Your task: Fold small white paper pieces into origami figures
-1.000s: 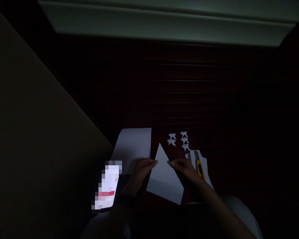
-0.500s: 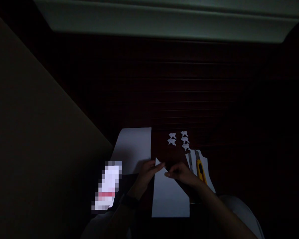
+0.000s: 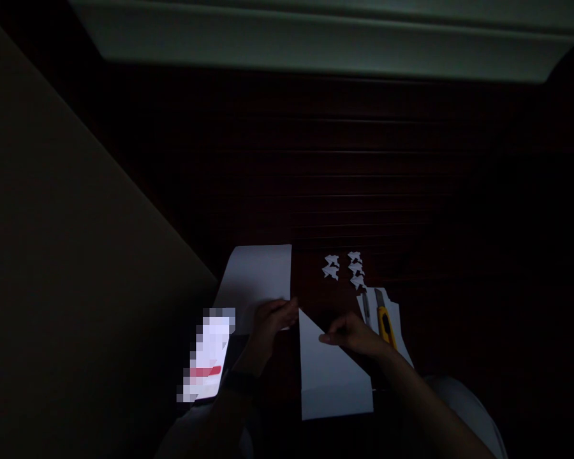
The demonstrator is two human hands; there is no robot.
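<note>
Left hand pinches the folded paper by its top corner, right hand grips the slanted edge, well apart, holding it flat on the tabletop.

Folded paper, near centre: plain white, greyer in shadow. Sheet, far left: white, no print. Small paper shapes, far right: white. Knife, right: yellow body, dark slider. Table: dark red-brown, horizontal slat lines. Screen, near left: white with a red bar. Wristband: black. Board, left: dull olive-tan. Ledge, far: pale grey-green.
</note>
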